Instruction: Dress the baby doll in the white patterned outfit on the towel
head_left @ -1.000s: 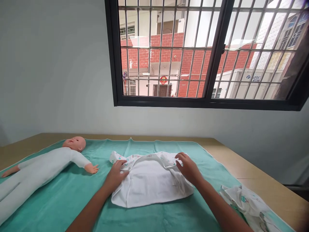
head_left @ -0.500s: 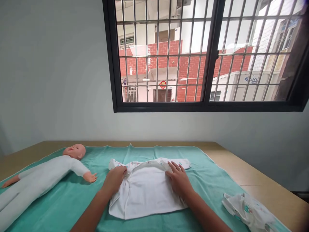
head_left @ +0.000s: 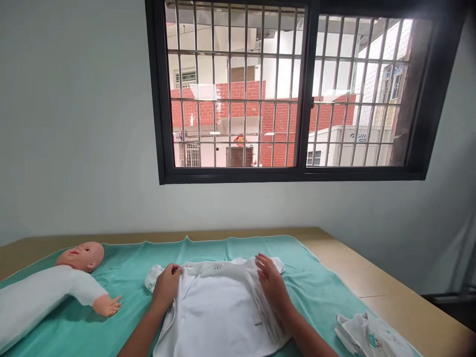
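Observation:
A small white baby shirt [head_left: 219,307] lies spread in front of me, its inside showing and a small printed label mark at the neckline. My left hand [head_left: 167,287] is closed, thumb and fingers pinching the shirt at its left shoulder. The left sleeve end, with a coloured print, sticks out beyond that hand. Across the shirt's right shoulder rests my right hand [head_left: 273,287], fingers stretched out over the cloth. To the left a baby doll [head_left: 40,292] in a white suit lies on its back, one arm reaching toward the shirt.
A green cloth [head_left: 312,287] covers much of the wooden table [head_left: 375,287]. On the right lies a crumpled white printed garment [head_left: 372,337]. Behind the table is a wall with a barred, dark-framed window [head_left: 238,176].
The view has shifted, so the doll and shirt sit lower and further left. My left hand has drawn the shirt's left shoulder outward, and the neckline lies flatter and straighter.

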The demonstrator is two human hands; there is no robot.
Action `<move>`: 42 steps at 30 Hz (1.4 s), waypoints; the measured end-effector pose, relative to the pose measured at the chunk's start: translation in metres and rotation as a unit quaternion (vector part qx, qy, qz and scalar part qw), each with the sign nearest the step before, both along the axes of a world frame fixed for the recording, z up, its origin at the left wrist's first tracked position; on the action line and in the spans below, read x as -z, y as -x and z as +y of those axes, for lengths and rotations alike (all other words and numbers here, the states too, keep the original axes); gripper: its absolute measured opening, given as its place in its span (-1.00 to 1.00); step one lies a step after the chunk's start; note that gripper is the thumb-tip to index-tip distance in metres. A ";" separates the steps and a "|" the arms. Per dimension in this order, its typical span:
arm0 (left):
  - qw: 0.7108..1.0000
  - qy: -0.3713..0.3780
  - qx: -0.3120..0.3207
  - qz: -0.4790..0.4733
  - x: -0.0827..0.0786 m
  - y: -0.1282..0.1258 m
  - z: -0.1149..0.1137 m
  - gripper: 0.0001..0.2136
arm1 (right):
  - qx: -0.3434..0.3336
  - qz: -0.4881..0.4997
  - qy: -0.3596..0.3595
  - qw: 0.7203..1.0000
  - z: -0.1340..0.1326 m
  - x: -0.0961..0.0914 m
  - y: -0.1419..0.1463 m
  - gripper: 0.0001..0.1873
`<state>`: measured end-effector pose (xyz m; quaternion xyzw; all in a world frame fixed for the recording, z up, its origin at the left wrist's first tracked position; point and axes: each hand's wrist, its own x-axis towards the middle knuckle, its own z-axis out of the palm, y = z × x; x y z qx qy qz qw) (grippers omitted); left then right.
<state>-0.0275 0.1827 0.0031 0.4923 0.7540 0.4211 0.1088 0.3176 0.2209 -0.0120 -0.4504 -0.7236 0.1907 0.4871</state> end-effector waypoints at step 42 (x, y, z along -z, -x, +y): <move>0.908 0.128 0.223 0.330 0.014 -0.076 -0.004 -0.43 | 0.052 -0.273 0.014 0.961 0.071 -0.003 0.057 -0.74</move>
